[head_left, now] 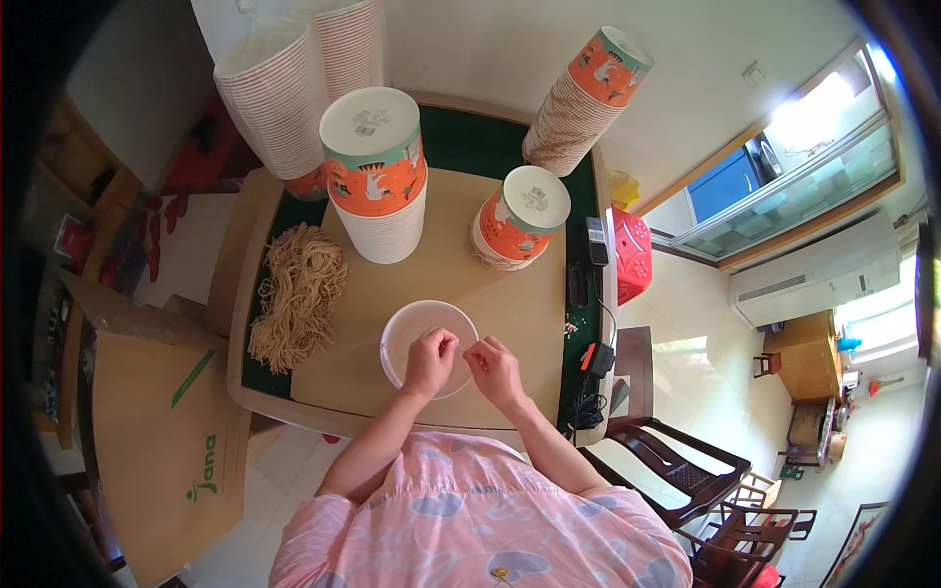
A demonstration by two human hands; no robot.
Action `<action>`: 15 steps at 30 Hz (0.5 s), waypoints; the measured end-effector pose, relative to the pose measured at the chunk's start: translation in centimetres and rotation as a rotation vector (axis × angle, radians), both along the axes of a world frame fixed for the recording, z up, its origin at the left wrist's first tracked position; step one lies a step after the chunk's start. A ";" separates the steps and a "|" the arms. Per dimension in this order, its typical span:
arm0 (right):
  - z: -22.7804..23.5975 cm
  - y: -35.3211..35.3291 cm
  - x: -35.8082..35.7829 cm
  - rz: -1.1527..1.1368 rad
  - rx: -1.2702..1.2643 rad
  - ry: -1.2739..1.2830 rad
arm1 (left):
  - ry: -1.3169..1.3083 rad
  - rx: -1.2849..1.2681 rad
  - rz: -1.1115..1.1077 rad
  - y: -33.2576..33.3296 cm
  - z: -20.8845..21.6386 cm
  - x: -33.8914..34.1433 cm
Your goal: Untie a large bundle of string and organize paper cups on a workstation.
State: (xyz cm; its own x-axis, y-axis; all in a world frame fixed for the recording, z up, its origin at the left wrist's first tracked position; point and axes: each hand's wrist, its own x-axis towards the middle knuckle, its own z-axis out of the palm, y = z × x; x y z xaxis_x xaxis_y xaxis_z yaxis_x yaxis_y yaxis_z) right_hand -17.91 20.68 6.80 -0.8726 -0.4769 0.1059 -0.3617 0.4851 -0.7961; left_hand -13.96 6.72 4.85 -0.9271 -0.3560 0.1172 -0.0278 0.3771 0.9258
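My left hand (432, 361) and my right hand (493, 370) are close together over a white paper bucket (399, 328), whose pale round inside faces up. Both sets of fingers are pinched; whatever they hold is too small to make out. Left of the bucket lies a loose bundle of beige cords (299, 294). Behind it rises a stack of upturned paper buckets (377, 196) with an orange and green print on the top one. A shorter upturned stack (520, 220) stands to the right, with some cord showing around its lower part.
Taller bucket stacks stand at the back left (272, 98) and back right (583, 103). Along the table's right edge are a phone (597, 245), a black adapter (597, 360) and coiled cable (586, 410). A cardboard box (167, 441) is at the left, a dark wooden chair (676, 461) at the right.
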 end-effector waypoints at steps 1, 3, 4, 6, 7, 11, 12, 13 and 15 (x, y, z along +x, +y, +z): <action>-0.1 0.0 -0.1 -0.001 -0.001 0.000 | 0.000 -0.001 -0.001 0.3 0.1 -0.1; -0.4 -0.1 -0.2 0.028 0.007 0.094 | 0.099 -0.223 0.090 0.8 0.3 -0.2; -0.3 -0.1 -0.3 0.027 0.007 0.094 | 0.099 -0.223 0.089 0.9 0.3 -0.3; 0.0 -0.2 -0.3 0.021 0.007 0.076 | 0.082 -0.233 0.107 1.0 0.4 -0.3; 0.0 -0.2 -0.2 0.022 0.007 0.077 | 0.083 -0.233 0.108 0.8 0.2 -0.3; 0.3 -0.4 0.0 -0.049 -0.064 -0.043 | -0.027 -0.049 0.000 0.3 0.5 -0.3; 0.6 -0.5 0.0 -0.063 -0.120 -0.050 | -0.049 -0.010 -0.039 0.4 0.8 -0.2; 0.7 -0.5 -0.1 -0.064 -0.120 -0.051 | -0.051 -0.010 -0.040 0.4 1.4 -0.2; 1.0 -0.2 -0.4 -0.054 -0.077 -0.030 | -0.046 0.090 -0.025 0.7 2.3 -0.1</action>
State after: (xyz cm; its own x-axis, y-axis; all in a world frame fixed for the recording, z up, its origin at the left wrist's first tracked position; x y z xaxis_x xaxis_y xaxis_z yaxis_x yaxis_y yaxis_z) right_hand -18.30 20.50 7.82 -0.9002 -0.4202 0.1143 -0.3123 0.4401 -0.8419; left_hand -14.04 7.37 7.15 -0.9395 -0.3399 0.0432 -0.0623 0.2933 0.9540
